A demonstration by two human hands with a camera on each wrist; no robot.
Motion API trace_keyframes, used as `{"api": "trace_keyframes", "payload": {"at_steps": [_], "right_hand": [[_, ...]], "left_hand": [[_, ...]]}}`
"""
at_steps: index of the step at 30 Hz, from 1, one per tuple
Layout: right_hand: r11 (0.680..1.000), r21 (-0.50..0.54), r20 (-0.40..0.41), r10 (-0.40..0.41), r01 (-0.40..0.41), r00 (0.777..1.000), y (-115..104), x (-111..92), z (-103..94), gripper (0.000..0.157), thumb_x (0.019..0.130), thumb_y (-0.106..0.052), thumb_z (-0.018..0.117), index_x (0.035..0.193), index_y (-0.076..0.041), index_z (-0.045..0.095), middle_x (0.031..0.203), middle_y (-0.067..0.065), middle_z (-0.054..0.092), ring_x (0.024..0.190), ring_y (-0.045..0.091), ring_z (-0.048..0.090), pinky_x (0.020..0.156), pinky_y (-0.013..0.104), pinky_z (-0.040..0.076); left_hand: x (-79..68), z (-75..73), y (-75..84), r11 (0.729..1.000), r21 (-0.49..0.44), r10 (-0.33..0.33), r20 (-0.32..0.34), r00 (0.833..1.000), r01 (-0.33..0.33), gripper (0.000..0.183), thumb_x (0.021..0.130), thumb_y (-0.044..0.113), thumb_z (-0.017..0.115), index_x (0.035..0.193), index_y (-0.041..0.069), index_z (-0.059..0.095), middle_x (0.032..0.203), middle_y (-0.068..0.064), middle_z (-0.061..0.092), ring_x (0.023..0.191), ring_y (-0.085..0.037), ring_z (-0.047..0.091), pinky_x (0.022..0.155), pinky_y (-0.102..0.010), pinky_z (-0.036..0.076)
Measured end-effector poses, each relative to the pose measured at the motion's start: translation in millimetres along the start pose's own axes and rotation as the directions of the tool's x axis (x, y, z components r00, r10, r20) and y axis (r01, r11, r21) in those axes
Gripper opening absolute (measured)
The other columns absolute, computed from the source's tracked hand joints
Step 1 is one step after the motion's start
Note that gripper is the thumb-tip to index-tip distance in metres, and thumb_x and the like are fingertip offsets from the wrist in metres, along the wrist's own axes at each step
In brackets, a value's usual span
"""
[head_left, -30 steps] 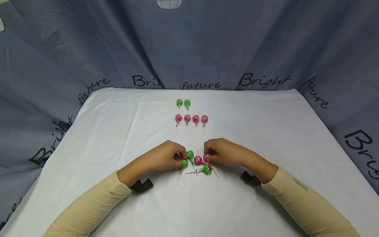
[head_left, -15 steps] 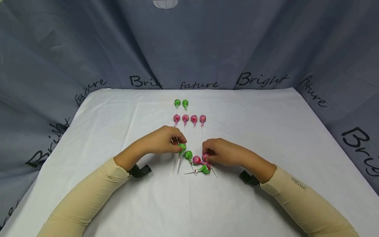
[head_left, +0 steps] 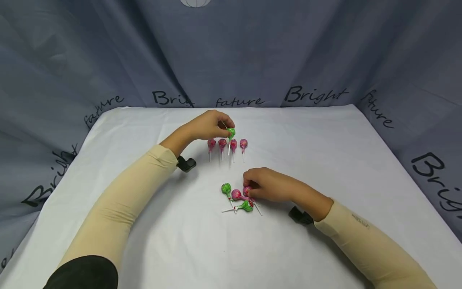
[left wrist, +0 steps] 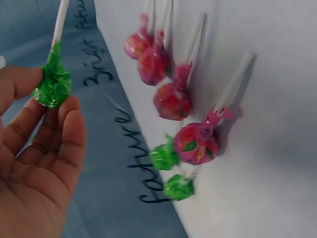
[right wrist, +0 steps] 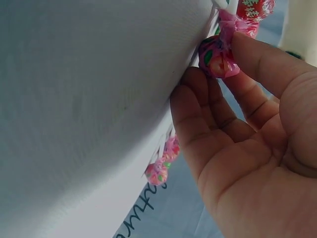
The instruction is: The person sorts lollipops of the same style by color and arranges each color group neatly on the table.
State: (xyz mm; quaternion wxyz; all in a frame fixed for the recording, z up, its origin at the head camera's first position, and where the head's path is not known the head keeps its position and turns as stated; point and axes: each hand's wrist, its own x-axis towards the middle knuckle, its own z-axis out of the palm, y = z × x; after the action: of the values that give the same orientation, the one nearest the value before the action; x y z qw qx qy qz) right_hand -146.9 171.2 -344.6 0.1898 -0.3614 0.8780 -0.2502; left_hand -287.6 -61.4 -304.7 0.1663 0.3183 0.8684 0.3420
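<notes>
My left hand (head_left: 209, 125) pinches a green-wrapped lollipop (left wrist: 53, 87) by its head, the stick pointing down in the head view, above a row of pink lollipops (head_left: 243, 143). Two more green lollipops (left wrist: 178, 187) lie beyond that row in the left wrist view; the hand covers them in the head view. Nearer the front, my right hand (head_left: 268, 184) holds a pink lollipop (right wrist: 215, 59) between thumb and fingers at a small loose group. That group also has a green lollipop (head_left: 226, 188), another pink lollipop (head_left: 236, 194) and a sideways green lollipop (head_left: 247, 206).
A white cloth (head_left: 173, 249) covers the table. Behind its far edge hangs a grey curtain (head_left: 245, 52) with black lettering. Dark wrist devices sit under both forearms, one by the left wrist (head_left: 186, 163) and one by the right wrist (head_left: 300, 216).
My left hand has lifted the green lollipop from the loose group and carried it away from me, over the pink row. The right hand has stayed on its pink lollipop.
</notes>
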Motion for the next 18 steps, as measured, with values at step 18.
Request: {"api": "trace_keyframes", "payload": {"at_steps": [18], "right_hand": [[1.000,-0.009,-0.023,0.014,-0.015,1.000,-2,-3,1.1,0.014,0.092,-0.011,0.071,0.088,-0.015,0.059,0.081,-0.006,0.050,0.077,0.011,0.048,0.067,0.026,0.043]], "left_hand": [[70.6,-8.3,-37.3,0.990,-0.002,-0.143,-0.072,0.987,0.144,0.035,0.097,0.016,0.064,0.130,0.003,0.063,0.126,-0.010,0.063,0.116,-0.023,0.057,0.097,-0.036,0.047]]}}
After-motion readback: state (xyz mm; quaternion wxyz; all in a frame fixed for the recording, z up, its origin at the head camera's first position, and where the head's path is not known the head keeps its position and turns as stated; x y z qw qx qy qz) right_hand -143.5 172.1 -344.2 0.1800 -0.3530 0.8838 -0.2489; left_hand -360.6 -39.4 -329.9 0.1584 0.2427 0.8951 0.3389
